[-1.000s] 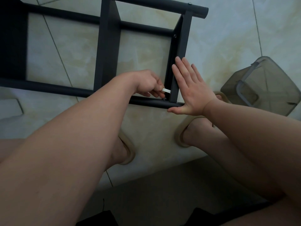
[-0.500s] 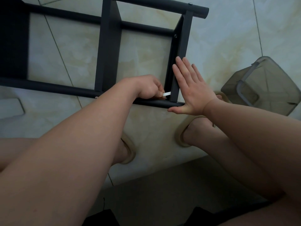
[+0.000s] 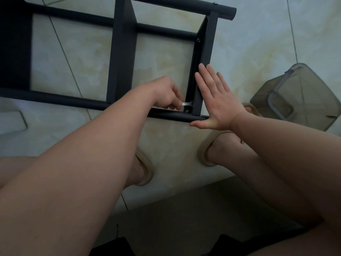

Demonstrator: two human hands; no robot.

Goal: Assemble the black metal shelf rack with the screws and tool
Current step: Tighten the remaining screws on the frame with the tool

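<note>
1. The shelf rack (image 3: 121,58) lies flat on the tiled floor (image 3: 258,52), filling the upper left and centre of the frame; its long rails run from the left edge toward the right, with short bars crossing them.
2. The right hand (image 3: 215,100) rests open, fingers straight and pressed together, against the end bar (image 3: 203,58); the thumb lies under the near rail (image 3: 177,116). This probably keeps the joint from shifting.
3. The left hand (image 3: 166,93), curled, pinches a small silver tool (image 3: 186,103) between fingertips.
4. The tool lies roughly level, tip toward the right, meeting the end bar just above a screw (image 3: 187,111) in the corner.
5. A clear plastic bin (image 3: 299,97) sits at right, apart.
</note>
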